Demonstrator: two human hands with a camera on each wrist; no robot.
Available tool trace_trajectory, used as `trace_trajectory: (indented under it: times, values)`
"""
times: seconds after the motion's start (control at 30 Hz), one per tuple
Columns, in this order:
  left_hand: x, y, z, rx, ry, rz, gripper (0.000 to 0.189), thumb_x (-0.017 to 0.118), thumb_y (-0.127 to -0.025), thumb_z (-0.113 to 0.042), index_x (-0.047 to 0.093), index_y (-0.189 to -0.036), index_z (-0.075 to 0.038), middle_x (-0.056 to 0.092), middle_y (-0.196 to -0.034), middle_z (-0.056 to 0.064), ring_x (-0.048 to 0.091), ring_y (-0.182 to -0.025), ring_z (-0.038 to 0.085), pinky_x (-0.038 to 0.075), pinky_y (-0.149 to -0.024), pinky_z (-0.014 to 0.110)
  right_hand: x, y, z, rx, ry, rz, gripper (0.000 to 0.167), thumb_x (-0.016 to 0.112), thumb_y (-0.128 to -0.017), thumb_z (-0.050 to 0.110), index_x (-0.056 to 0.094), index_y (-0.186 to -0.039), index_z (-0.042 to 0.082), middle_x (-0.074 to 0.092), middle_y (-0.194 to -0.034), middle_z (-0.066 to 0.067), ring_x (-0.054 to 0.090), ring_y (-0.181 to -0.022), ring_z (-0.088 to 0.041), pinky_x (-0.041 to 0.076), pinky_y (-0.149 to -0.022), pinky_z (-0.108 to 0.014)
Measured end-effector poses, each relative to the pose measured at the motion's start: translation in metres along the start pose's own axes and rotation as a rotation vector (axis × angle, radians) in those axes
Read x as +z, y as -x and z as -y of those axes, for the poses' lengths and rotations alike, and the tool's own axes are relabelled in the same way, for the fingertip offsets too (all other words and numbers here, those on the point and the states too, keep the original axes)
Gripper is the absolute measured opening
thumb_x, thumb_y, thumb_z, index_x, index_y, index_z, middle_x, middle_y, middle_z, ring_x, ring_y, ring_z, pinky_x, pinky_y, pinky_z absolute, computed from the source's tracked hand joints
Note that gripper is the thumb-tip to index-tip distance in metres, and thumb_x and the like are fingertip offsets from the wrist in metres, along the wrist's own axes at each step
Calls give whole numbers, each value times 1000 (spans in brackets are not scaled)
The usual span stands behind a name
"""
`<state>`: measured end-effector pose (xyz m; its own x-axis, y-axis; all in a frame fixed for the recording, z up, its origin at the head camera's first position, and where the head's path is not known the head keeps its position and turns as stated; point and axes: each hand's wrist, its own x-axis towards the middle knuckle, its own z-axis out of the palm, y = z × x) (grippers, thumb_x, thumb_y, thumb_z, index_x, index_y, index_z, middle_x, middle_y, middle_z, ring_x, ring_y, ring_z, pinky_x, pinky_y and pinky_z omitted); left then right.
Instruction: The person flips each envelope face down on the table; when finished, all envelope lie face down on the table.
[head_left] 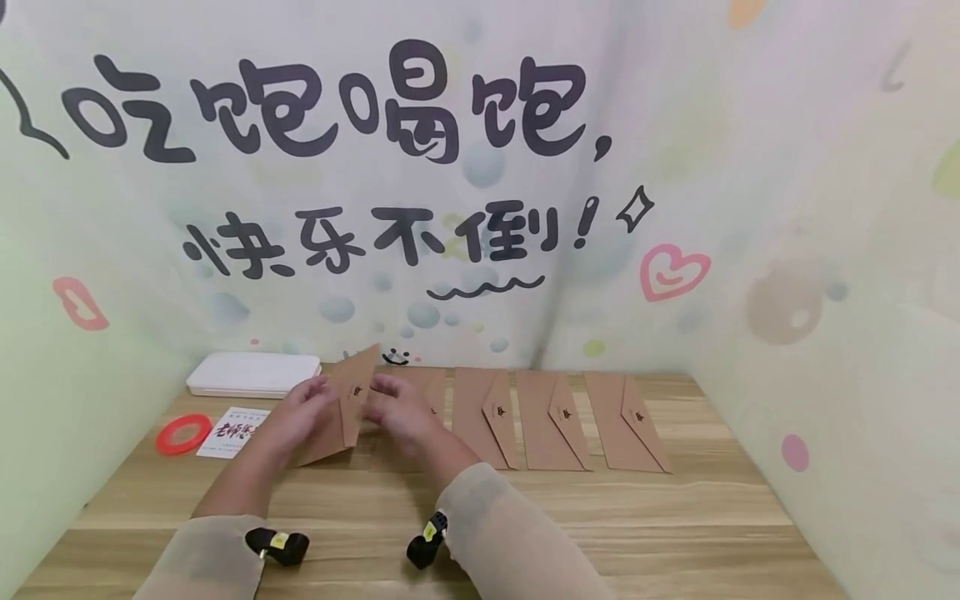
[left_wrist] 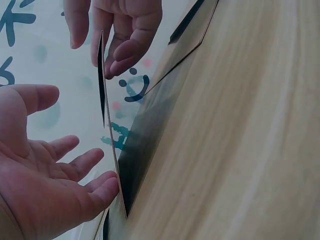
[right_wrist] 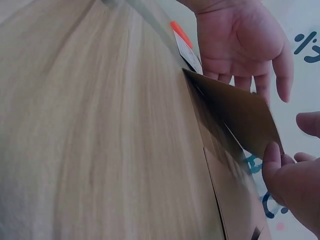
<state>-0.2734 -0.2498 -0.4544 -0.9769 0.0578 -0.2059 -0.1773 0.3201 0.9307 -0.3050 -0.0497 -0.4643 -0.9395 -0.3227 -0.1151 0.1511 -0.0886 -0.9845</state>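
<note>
A brown paper envelope (head_left: 351,398) with a small dark print stands tilted up off the table between my two hands. My left hand (head_left: 303,417) is at its left side; in the left wrist view the fingertips touch the envelope (left_wrist: 114,150) near its lower end, with the thumb apart. At the other side, my right hand (head_left: 405,412) touches the edge with its fingertips (right_wrist: 272,155), its thumb clear of the paper in the right wrist view. Partly hidden behind the right hand lies another brown envelope (head_left: 431,387).
Three more brown envelopes (head_left: 480,412) lie in a row to the right on the wooden table (head_left: 637,533). On the left are a white case (head_left: 255,372), a red ring (head_left: 183,435) and a printed white card (head_left: 217,433), partly covered by the left arm. A printed curtain (head_left: 420,183) hangs behind.
</note>
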Motion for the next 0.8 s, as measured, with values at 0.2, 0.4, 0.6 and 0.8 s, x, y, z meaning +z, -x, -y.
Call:
trace_trajectory:
  times: [0.2, 0.4, 0.6, 0.8]
  values:
    - [4, 1, -3, -22, 21, 39, 81, 55, -109, -50, 19, -172, -14, 18, -180, 18, 20, -165, 43, 19, -133, 65, 7, 7, 4, 16, 33, 43, 62, 75, -91, 0, 60, -151, 10, 63, -147, -8, 66, -106, -14, 56, -102, -34]
    - [7, 5, -3, 35, -25, 85, 80, 61, -105, -56, 31, -169, -19, 20, -180, 16, 18, -165, 46, 20, -130, 71, 12, 18, 12, 21, 48, 72, 65, 76, -94, 4, 56, -155, 12, 52, -158, -10, 66, -103, -14, 55, -98, -31]
    - [9, 9, -5, 49, -37, 90, 76, 60, -105, -56, 34, -169, -23, 29, -176, 18, 30, -160, 47, 32, -126, 69, 16, 17, 11, 6, 26, 89, 61, 74, -95, 1, 59, -152, 15, 57, -151, -4, 69, -102, -14, 58, -98, -33]
    - [10, 13, -11, 89, 0, 70, 71, 58, -108, -49, 35, -168, -18, 30, -176, 15, 50, -148, 36, 49, -119, 55, 19, 20, 14, -14, 25, 92, 60, 77, -93, 5, 62, -149, 18, 55, -155, 1, 67, -105, -15, 57, -96, -31]
